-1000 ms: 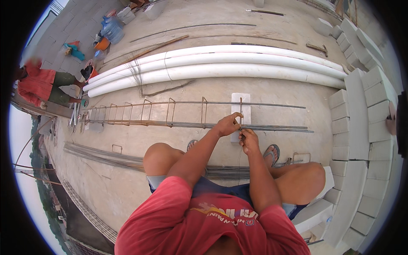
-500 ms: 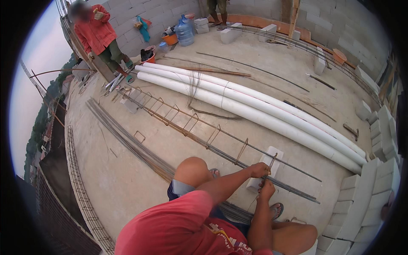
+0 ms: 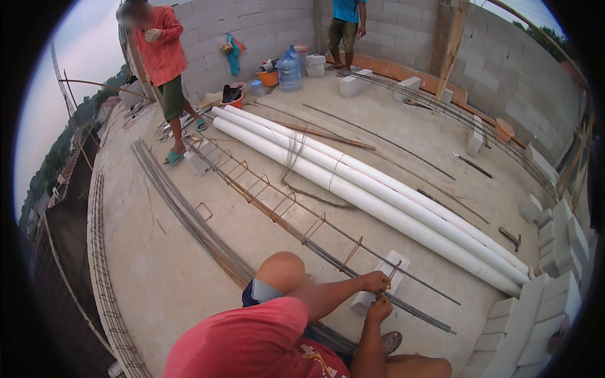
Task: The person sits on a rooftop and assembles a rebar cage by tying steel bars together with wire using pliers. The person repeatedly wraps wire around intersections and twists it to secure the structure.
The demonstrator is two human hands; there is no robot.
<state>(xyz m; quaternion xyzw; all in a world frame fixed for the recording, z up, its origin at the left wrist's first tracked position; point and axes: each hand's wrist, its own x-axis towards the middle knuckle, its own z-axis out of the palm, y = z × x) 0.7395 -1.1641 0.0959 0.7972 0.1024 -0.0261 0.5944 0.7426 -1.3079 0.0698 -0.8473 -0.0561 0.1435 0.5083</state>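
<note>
My left hand (image 3: 376,281) is closed at the lower corner of a bent steel stirrup (image 3: 394,271), over the near bars of a long rebar cage (image 3: 296,234). Just below it, my right hand (image 3: 380,309) is closed too, its fingers almost meeting the left ones. What either hand pinches is too small to make out. Under this end of the cage lies a white block (image 3: 397,259). Several stirrups stand along the cage, which runs away to the far left, where another block (image 3: 200,162) sits under it.
White pipes (image 3: 378,189) lie beyond the cage. Loose rebar (image 3: 183,201) lies on the left. Stacked blocks (image 3: 529,315) stand at the right, near a hammer (image 3: 509,237). A co-worker in red (image 3: 165,53) stands by the cage's far end; another person (image 3: 345,31) is at the back wall.
The view has shifted, showing more of the back wall. The co-worker in red has stepped nearer the cage's far end. My hands stay together at the same stirrup, still closed.
</note>
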